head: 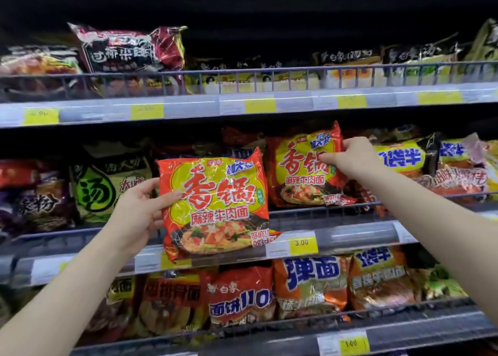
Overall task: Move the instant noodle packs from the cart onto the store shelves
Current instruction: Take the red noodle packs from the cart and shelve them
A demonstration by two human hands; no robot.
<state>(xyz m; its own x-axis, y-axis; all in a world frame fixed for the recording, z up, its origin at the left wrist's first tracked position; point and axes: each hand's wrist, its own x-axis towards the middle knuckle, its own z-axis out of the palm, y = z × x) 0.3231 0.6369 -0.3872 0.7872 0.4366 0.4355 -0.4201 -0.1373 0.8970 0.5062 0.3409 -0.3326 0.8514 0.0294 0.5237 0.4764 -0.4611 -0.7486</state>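
Note:
My left hand (138,208) grips the left edge of a red-and-yellow instant noodle pack (215,204), held upright in front of the middle shelf's wire rail (310,212). My right hand (347,157) pinches the upper right edge of a second, identical pack (301,169), which stands on the middle shelf behind the rail, just right of the first. The cart is out of view.
Three shelves are packed with other noodle packs: green-and-black ones (107,185) at left, blue-lettered ones (401,159) at right, orange packs (242,296) below. Price strips with yellow tags (304,243) run along each shelf front. The top shelf (242,105) overhangs.

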